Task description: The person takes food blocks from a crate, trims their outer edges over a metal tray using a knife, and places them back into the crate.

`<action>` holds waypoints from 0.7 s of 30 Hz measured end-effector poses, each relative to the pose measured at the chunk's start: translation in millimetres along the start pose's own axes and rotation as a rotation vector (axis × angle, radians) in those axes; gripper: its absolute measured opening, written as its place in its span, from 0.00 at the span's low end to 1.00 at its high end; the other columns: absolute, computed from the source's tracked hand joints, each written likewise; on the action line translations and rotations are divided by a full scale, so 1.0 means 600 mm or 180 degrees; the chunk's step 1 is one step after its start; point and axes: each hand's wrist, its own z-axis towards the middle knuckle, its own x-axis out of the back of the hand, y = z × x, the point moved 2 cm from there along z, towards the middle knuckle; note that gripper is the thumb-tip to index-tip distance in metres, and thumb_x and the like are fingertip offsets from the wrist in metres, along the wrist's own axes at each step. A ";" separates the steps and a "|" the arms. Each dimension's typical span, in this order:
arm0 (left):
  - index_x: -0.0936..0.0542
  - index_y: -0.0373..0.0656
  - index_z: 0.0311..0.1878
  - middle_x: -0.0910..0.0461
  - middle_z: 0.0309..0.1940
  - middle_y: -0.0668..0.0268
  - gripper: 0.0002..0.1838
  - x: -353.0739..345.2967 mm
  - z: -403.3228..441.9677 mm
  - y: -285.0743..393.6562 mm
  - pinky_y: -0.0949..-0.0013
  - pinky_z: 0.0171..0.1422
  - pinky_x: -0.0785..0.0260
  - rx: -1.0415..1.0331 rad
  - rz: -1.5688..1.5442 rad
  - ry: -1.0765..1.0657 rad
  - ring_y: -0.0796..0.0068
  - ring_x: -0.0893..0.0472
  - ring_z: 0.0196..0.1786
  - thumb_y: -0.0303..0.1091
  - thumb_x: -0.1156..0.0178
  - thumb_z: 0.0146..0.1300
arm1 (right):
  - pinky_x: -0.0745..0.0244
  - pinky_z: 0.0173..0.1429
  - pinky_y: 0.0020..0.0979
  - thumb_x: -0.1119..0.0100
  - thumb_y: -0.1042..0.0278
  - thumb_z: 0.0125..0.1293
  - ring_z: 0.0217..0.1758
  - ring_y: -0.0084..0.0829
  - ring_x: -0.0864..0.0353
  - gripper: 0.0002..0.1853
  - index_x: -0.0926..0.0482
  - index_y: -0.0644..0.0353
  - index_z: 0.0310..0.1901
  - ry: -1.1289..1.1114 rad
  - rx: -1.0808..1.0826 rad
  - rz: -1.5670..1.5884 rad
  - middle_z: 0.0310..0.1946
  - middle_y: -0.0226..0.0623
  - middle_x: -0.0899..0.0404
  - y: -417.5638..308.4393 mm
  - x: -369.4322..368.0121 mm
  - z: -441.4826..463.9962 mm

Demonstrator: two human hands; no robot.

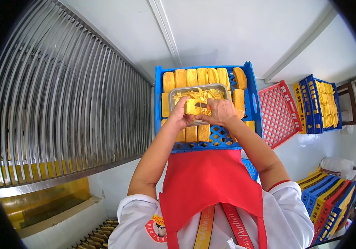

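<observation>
My left hand [179, 114] is closed around a small yellow loaf [193, 106], holding it over a metal pan [174, 95]. In my right hand [221, 111] is a small knife [203, 106] with a dark blade and a bit of orange by the fingers. The blade lies against the right side of the loaf, and my right thumb reaches under it. Yellow crust trimmings [203, 93] fill the pan beneath both hands. The pan rests on rows of similar golden loaves [191, 77] inside a blue crate [158, 83].
A tall slatted metal rack [74, 95] stands at the left. Right of the blue crate is a red lattice crate [278, 110]. Farther right, a dark blue crate [310, 103] holds more yellow pieces. Several coloured crates [327, 201] are stacked at lower right. A white wall [227, 33] rises behind.
</observation>
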 end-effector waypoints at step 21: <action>0.22 0.50 0.50 0.18 0.36 0.72 0.21 -0.009 0.018 -0.003 0.82 0.21 0.24 -0.0233 -0.0528 -0.0104 0.80 0.18 0.28 0.55 0.40 0.63 | 0.22 0.49 0.47 0.60 0.19 0.62 0.41 0.52 0.15 0.43 0.14 0.58 0.36 -0.0658 -0.0377 0.1100 0.30 0.55 0.16 0.017 -0.048 0.014</action>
